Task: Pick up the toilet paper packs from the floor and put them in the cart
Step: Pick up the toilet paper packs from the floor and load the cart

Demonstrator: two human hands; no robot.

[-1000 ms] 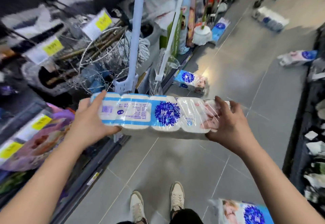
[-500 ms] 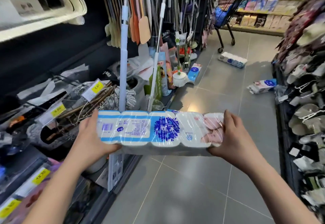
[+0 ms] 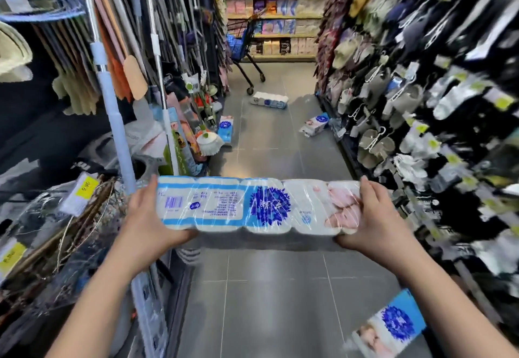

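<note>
I hold a long white and blue toilet paper pack [image 3: 252, 206] level in front of me, above the grey tile floor. My left hand [image 3: 146, 223] grips its left end and my right hand [image 3: 373, 220] grips its right end. More packs lie on the floor: one far down the aisle [image 3: 269, 100], one by the left shelf [image 3: 225, 129], one by the right shelf [image 3: 314, 125], and one near my right forearm [image 3: 390, 329]. The shopping cart [image 3: 243, 46] stands at the far end of the aisle, with blue items inside.
Mops and brooms [image 3: 157, 57] hang and stand along the left shelf, with a white mop head [image 3: 209, 143] on the floor. Slippers and socks [image 3: 421, 99] hang on the right rack. A shelf of packaged goods [image 3: 278, 12] closes the aisle's far end.
My view has lifted from the floor at my feet to the far end of the aisle, bringing the cart into sight. Both hands keep the same hold on the pack.
</note>
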